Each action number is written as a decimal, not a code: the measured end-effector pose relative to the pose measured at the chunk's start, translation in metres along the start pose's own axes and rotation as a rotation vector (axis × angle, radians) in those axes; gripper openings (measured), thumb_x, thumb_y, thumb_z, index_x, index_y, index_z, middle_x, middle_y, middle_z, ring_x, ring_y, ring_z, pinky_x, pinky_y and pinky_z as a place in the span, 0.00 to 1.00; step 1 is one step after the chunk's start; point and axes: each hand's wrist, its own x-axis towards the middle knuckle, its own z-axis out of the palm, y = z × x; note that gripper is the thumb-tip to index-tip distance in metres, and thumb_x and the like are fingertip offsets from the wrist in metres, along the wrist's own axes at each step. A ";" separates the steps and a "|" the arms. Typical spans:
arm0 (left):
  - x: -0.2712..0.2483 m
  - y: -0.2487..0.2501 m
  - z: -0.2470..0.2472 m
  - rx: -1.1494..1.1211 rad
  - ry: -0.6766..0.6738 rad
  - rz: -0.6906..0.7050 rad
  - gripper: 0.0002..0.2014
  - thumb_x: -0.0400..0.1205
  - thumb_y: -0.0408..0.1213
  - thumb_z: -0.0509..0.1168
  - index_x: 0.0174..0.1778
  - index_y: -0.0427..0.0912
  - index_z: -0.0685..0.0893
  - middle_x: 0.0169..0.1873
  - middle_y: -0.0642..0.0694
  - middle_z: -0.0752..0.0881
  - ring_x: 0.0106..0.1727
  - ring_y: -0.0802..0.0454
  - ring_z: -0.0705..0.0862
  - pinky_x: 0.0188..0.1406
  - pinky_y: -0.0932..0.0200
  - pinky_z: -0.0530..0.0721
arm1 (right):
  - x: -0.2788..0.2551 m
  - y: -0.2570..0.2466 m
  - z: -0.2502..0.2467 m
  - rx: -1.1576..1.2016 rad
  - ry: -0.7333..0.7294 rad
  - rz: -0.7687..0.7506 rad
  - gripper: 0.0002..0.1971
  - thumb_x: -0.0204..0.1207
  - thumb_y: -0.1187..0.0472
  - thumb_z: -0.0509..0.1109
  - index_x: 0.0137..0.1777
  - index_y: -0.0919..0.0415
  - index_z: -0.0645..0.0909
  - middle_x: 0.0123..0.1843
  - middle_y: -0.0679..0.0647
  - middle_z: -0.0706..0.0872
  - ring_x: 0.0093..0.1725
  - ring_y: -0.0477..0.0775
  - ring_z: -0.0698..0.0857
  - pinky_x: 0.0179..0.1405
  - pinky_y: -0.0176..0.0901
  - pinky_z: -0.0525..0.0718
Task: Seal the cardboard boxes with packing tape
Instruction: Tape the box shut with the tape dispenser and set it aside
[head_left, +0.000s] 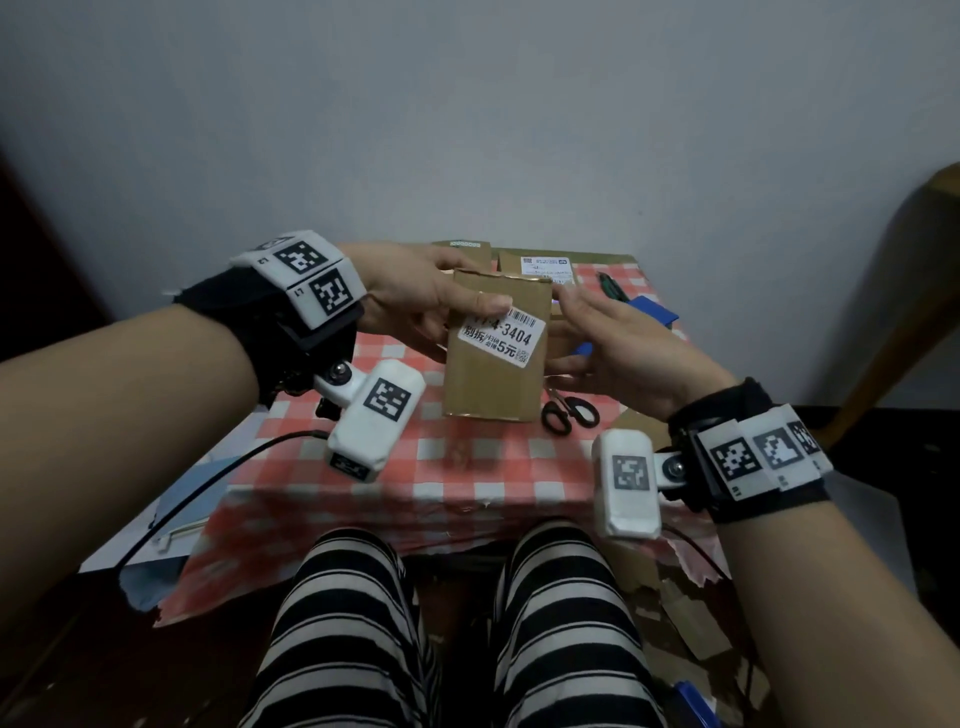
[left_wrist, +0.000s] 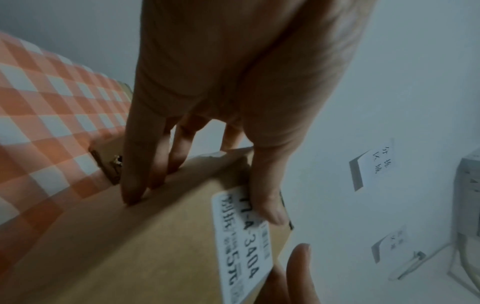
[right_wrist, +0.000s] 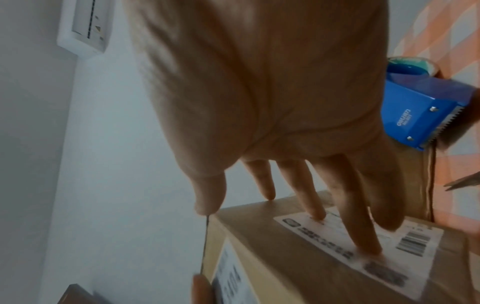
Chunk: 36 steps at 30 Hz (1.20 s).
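Cardboard box (head_left: 493, 358) stands upright near the table's (head_left: 457, 467) middle, left hand (head_left: 415, 296) gripping its left edge (thumb on the white label (head_left: 501, 335)), right hand (head_left: 613, 343) flat against its right side with straight fingers (right_wrist: 361, 232); blue tape dispenser (right_wrist: 420, 111) just beyond, scissors (head_left: 569, 413) near right.

Right hand (right_wrist: 272, 107): fingers straight, spread, tips resting on the labelled face of a cardboard box (right_wrist: 298, 273). Shipping label (right_wrist: 363, 242) under the fingertips, print blurred. Blue tape dispenser (right_wrist: 426, 111) behind the hand, serrated blade showing, on a red-checked cloth (right_wrist: 441, 30).
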 end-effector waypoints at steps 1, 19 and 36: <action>-0.003 0.002 0.001 -0.014 -0.002 0.003 0.10 0.79 0.34 0.68 0.56 0.43 0.81 0.31 0.50 0.91 0.29 0.54 0.89 0.26 0.58 0.88 | -0.002 -0.002 0.002 -0.001 0.007 -0.024 0.22 0.83 0.44 0.62 0.75 0.48 0.74 0.56 0.47 0.89 0.37 0.47 0.88 0.54 0.51 0.82; 0.013 -0.010 -0.003 0.022 0.218 -0.054 0.16 0.87 0.42 0.61 0.67 0.37 0.77 0.58 0.33 0.80 0.36 0.41 0.86 0.34 0.49 0.91 | -0.023 -0.014 0.010 -0.081 0.040 -0.114 0.21 0.81 0.60 0.69 0.73 0.50 0.78 0.58 0.57 0.84 0.31 0.34 0.85 0.32 0.34 0.84; 0.025 -0.008 -0.017 0.088 0.186 0.000 0.20 0.80 0.53 0.66 0.60 0.42 0.82 0.54 0.40 0.80 0.43 0.42 0.82 0.47 0.43 0.90 | -0.006 0.009 0.013 -0.026 0.053 -0.085 0.25 0.79 0.71 0.70 0.72 0.50 0.76 0.66 0.58 0.86 0.61 0.53 0.87 0.52 0.55 0.90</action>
